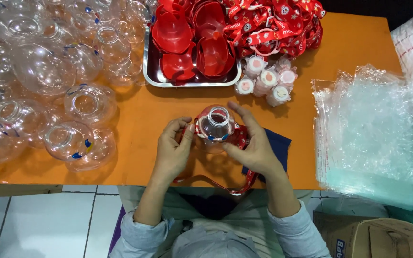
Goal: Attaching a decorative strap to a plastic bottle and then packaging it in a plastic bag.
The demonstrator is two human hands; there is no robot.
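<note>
Both hands, left hand (172, 149) and right hand (253, 147), are closed around a clear bottle (215, 125), its red strap (239, 138) at the neck. Many bare bottles (80, 145) lie left of them; no finished ones show.

Bare orange worktop (135, 119) lies open along the near edge; clear plastic bottles (48, 71) crowd the left, a steel tray (192, 82) blocks the far edge, stacked clear plastic bags (369, 134) fill the right.
</note>
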